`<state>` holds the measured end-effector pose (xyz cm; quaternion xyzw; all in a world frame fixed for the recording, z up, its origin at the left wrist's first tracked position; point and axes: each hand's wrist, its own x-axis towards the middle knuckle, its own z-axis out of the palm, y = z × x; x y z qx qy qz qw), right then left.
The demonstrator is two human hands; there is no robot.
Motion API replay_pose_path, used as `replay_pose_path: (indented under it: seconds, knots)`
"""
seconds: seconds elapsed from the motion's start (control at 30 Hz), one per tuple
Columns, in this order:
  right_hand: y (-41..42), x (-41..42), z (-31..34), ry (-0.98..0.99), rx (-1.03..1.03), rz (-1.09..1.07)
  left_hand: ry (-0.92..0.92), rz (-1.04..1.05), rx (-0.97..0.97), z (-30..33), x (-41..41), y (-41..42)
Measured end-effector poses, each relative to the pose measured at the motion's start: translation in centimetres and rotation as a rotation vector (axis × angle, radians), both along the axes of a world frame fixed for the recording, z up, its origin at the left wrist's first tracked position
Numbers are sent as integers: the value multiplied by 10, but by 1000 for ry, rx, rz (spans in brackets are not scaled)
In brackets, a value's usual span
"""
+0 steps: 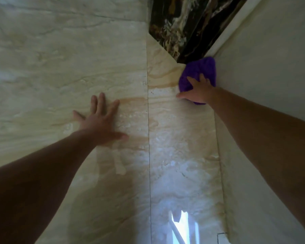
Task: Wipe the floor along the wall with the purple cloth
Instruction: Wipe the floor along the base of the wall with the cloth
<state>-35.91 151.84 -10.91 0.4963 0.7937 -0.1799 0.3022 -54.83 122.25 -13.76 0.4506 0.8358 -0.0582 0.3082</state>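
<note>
A purple cloth [200, 70] lies bunched on the glossy beige marble floor [69, 67], right against the foot of the white wall [271, 59] at the upper right. My right hand [198, 91] presses down on the cloth's near part, fingers spread over it, arm stretched along the wall. My left hand [99, 120] rests flat on the floor tile to the left, fingers spread, holding nothing. Part of the cloth is hidden under my right hand.
A strip of dark black-and-brown marble [180, 23] runs along the floor beyond the cloth, beside the wall's pale skirting [236, 23]. A tile joint [149, 138] runs down the middle. A bright window reflection [180, 228] shines on the near floor.
</note>
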Motion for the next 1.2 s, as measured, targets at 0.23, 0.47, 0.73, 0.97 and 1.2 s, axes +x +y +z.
replay_pose_path:
  seconds: [0.23,0.47,0.73,0.97,1.2]
  knots:
    - [9,-19,-1,21,97,19,0,2,9,-3,-2,1]
    - [-33,-28,-3,67,30,258,11,-10,-39,1,-1,5]
    - [-16,-125,5,96,-34,208,11,32,-29,-1,-1,8]
    - [-2,-182,-3,232,13,357,-9,59,-28,-6,-4,11]
    - [-5,-163,-12,327,68,352,-59,94,-68,1,-6,18]
